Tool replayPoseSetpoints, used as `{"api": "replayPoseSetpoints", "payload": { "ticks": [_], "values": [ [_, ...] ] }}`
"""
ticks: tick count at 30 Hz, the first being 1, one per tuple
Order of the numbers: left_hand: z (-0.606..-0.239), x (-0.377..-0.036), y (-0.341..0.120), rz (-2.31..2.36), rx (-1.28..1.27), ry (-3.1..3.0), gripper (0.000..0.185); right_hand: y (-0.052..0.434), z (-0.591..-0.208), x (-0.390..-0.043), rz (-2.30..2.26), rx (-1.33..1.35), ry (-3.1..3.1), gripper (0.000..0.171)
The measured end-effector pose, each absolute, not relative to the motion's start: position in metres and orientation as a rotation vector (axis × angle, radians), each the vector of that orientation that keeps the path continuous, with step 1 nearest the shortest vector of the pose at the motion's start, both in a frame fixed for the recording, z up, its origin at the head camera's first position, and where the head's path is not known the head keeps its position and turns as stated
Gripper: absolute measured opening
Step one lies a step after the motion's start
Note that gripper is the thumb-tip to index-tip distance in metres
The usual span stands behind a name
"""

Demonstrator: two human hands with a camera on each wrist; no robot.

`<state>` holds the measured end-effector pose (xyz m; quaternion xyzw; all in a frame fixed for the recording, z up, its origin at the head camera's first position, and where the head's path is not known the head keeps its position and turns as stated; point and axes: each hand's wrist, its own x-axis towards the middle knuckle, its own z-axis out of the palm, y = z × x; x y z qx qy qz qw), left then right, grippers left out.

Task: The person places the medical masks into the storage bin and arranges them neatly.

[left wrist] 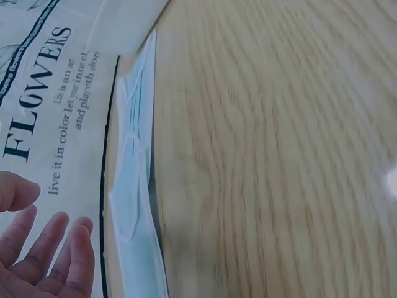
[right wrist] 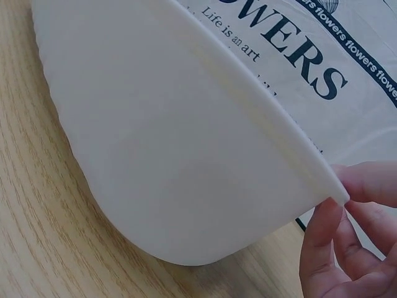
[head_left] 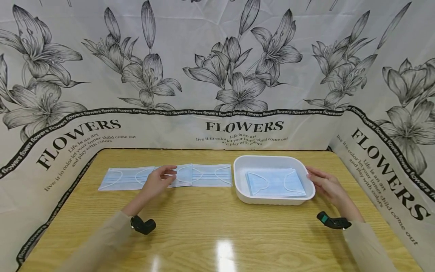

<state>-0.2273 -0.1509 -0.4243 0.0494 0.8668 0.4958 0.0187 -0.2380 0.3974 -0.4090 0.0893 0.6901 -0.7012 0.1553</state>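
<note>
Blue disposable face masks lie flat in an overlapping row on the table, ear loops showing. My left hand hovers over the middle of that row and hides part of it; its fingers are loosely bent with nothing between them. In the left wrist view the hand appears beside the masks. At the right stands a white plastic tub with blue masks lying inside. My right hand pinches the tub's right rim between thumb and fingers, seen closely in the right wrist view.
The wood-grain table ends at a hanging white cloth printed with flowers and lettering, which encloses the back and both sides. A black wrist device sits on the left wrist, and another on the right.
</note>
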Motion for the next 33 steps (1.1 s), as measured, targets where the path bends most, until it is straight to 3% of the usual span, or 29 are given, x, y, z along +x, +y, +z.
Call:
{"api": "replayPoseSetpoints", "payload": {
  "ticks": [9, 16, 23, 33],
  "values": [
    [-0.436, -0.217, -0.18, 1.569, 0.077, 2.714, 0.037, 0.395, -0.413, -0.24, -1.97, 0.264, 2.018, 0.043],
    [-0.443, -0.209, -0.201, 1.516, -0.043, 2.733, 0.036, 0.396, -0.413, -0.242, -2.034, 0.269, 1.946, 0.031],
    [-0.441, -0.205, -0.215, 1.453, -0.067, 2.802, 0.037, 0.395, -0.41, -0.24, -1.991, 0.276, 1.986, 0.054],
    [-0.432, -0.21, -0.239, 1.393, -0.021, 2.922, 0.037, 0.396, -0.409, -0.238, -1.948, 0.279, 2.022, 0.062]
  ]
}}
